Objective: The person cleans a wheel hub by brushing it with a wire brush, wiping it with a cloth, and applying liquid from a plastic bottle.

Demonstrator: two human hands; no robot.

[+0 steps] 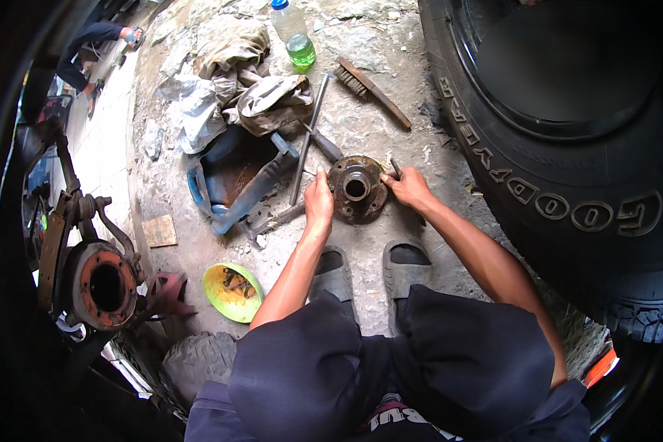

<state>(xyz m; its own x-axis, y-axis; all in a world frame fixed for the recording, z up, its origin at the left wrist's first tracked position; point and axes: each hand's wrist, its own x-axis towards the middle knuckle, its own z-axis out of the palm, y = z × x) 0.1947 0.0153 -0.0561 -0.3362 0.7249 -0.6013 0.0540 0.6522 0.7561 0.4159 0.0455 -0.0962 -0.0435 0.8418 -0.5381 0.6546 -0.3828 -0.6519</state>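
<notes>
A greasy, dark wheel hub (367, 209) with a round flange and a raised hollow centre lies in front of my sandalled feet. My left hand (319, 200) grips the flange's left edge, fingers mostly hidden under it. On the opposite edge, my right hand (411, 190) is closed with thumb and fingers on the rim. A short dark rod (395, 169) stands out just beyond the right hand. Behind the hub lies a tool with a thick dark handle (325, 146). A long metal bar (311, 136) slants to the left of it.
A cut-open blue container (196, 188) and crumpled rags (232, 77) lie at left. Farther off are a wire brush (376, 93) and a bottle of green liquid (295, 40). A green bowl (253, 303) holds small metal parts. A big tyre (508, 166) stands right, an axle end (103, 287) left.
</notes>
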